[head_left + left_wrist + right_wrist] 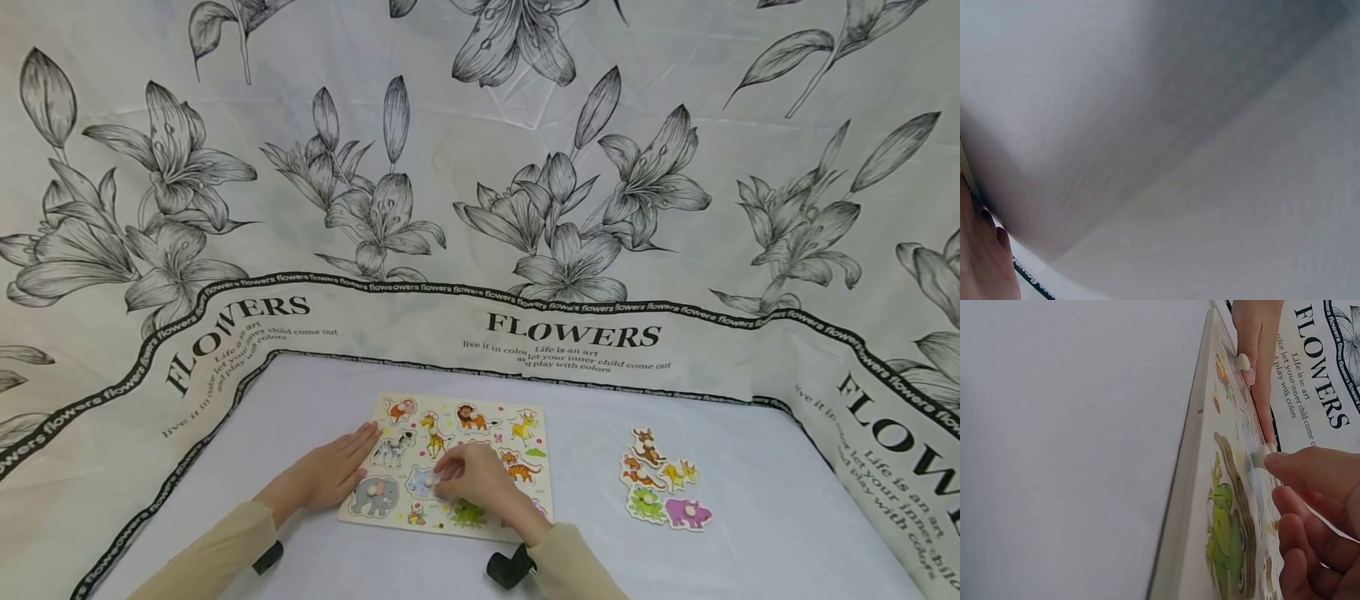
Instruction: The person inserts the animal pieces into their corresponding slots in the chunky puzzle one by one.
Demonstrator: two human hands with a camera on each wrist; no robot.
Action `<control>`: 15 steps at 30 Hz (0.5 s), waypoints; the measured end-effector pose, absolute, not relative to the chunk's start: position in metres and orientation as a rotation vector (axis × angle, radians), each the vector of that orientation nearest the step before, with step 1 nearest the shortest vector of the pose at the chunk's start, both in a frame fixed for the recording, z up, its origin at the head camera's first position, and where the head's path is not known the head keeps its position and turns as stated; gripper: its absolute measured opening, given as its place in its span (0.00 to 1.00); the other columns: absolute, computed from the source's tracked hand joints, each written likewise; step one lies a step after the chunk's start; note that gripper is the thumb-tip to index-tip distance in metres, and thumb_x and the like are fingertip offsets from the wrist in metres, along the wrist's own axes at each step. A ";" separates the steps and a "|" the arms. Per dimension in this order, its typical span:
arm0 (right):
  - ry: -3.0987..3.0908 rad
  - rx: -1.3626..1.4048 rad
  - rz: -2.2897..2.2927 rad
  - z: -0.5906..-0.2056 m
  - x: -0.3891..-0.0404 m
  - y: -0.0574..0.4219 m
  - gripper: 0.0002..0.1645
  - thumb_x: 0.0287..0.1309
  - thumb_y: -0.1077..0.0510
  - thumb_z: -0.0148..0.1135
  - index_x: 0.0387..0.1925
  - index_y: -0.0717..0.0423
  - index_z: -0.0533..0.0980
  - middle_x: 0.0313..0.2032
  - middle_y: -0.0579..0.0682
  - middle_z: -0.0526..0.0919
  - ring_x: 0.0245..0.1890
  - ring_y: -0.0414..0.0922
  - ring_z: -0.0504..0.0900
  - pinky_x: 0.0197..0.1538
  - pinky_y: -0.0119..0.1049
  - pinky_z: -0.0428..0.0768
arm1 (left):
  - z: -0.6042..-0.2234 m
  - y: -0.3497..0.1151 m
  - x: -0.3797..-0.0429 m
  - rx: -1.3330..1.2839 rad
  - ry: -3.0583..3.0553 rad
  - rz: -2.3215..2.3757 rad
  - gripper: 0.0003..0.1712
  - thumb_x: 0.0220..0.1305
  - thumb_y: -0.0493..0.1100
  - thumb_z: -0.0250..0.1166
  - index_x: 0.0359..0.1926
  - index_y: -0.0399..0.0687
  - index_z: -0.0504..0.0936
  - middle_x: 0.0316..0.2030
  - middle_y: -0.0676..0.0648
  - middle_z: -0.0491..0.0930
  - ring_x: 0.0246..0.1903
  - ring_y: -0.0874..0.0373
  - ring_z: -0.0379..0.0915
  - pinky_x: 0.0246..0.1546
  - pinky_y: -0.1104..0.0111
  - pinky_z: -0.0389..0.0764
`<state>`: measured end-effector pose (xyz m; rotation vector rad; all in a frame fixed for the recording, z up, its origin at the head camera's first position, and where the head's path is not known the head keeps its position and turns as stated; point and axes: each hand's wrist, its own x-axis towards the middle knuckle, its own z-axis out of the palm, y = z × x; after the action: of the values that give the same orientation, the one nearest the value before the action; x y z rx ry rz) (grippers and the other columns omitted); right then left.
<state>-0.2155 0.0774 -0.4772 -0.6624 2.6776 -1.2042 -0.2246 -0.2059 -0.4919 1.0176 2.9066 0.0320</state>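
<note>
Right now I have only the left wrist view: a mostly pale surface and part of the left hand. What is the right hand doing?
Observer: The right hand pinches the knob of the pale blue animal piece on the puzzle board.
Operator: Understood. Are any pieces lying off the board?
Observer: Yes, five loose pieces lie in a cluster on the white surface, to the right of the board in the head view.
</note>
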 end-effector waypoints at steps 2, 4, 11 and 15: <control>2.684 -0.660 -1.208 -0.477 -0.215 0.081 0.09 0.46 0.58 0.74 0.33 0.53 0.84 0.25 0.41 0.82 0.21 0.33 0.74 0.25 0.24 0.74 | -0.491 -0.206 -0.225 1.010 2.903 0.032 0.33 0.74 0.50 0.43 0.73 0.35 0.53 0.74 0.38 0.51 0.73 0.44 0.48 0.72 0.55 0.60; 2.692 -0.661 -1.216 -0.477 -0.214 0.084 0.08 0.47 0.58 0.73 0.33 0.52 0.84 0.25 0.40 0.82 0.21 0.33 0.73 0.25 0.24 0.73 | -0.491 -0.206 -0.225 1.000 2.900 0.035 0.34 0.74 0.50 0.43 0.73 0.35 0.53 0.74 0.38 0.51 0.74 0.44 0.48 0.72 0.55 0.59; 2.744 -0.678 -1.237 -0.476 -0.211 0.098 0.07 0.49 0.59 0.72 0.33 0.52 0.84 0.24 0.38 0.80 0.20 0.32 0.70 0.24 0.24 0.71 | -0.489 -0.205 -0.224 0.982 2.893 0.046 0.34 0.74 0.50 0.42 0.73 0.35 0.52 0.74 0.38 0.50 0.74 0.44 0.47 0.72 0.55 0.59; 2.764 -0.690 -1.259 -0.474 -0.209 0.105 0.08 0.48 0.59 0.72 0.34 0.53 0.84 0.23 0.39 0.78 0.20 0.31 0.68 0.23 0.23 0.69 | -0.490 -0.205 -0.224 0.986 2.897 0.049 0.34 0.74 0.50 0.42 0.73 0.35 0.53 0.74 0.38 0.50 0.74 0.44 0.47 0.72 0.55 0.59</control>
<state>-0.2093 0.1048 -0.4745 -0.6895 2.7642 -1.2589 -0.2243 -0.2048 -0.4901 0.9864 2.8972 0.0492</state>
